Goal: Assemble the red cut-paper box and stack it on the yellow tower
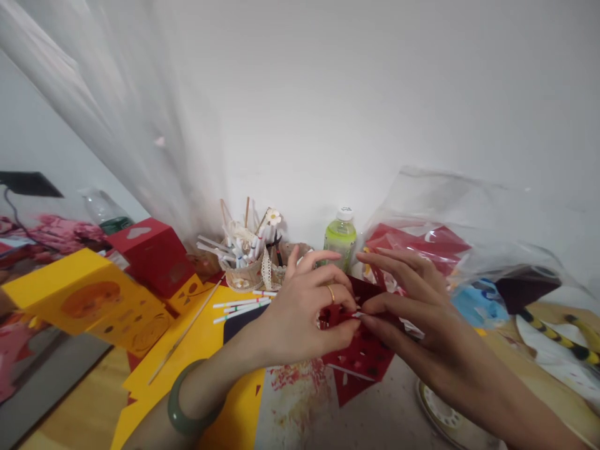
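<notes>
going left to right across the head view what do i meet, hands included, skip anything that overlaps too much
Yellow folded card → pen holder → left hand → right hand → light-blue packet → black-and-yellow striped strip.

Red paper [363,353], dark-spotted, tilted and partly hidden, right of centre; pale along its near edge, darker in its far part. Around its middle, a tiny white bit [358,314], pinched, too small to make out clearly.
</notes>
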`<state>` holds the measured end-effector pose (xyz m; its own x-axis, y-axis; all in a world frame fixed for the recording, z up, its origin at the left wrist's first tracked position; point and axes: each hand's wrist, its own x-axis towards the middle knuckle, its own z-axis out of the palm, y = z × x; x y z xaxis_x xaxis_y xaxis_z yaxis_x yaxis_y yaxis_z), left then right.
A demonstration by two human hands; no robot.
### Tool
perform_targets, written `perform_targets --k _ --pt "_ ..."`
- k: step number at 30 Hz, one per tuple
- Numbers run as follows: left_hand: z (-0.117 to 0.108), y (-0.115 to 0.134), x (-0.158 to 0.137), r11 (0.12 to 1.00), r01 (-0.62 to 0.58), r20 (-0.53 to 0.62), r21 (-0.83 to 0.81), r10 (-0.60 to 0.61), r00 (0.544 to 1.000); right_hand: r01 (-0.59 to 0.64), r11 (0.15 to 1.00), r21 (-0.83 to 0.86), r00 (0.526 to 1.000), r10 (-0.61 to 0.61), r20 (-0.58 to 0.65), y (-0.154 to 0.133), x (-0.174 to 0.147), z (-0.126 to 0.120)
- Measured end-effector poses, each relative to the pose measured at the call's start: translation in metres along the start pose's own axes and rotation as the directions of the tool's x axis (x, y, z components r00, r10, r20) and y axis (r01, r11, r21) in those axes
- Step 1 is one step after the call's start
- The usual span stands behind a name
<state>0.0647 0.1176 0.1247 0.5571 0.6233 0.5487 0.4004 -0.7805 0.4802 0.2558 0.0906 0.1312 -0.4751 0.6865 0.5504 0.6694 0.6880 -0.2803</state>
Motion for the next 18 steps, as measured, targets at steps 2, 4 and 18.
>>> perform_targets --k 2,4,18 --pt "0.001 0.000 0.001 0.998 0.039 0.011 -0.056 -0.039 0.999 -0.001 1.000 -0.002 1.000 0.001 0.020 0.000 0.000 0.001" --pt "0.000 -0.001 0.001 0.990 0.082 0.016 -0.111 -0.081 0.997 -0.003 1.000 -0.013 1.000 0.004 0.012 0.002 0.001 0.000" --pt "-0.009 -0.017 0.004 0.982 0.136 0.003 -0.133 -0.136 0.991 -0.044 0.999 0.018 0.995 0.043 0.088 0.021 0.001 -0.010"
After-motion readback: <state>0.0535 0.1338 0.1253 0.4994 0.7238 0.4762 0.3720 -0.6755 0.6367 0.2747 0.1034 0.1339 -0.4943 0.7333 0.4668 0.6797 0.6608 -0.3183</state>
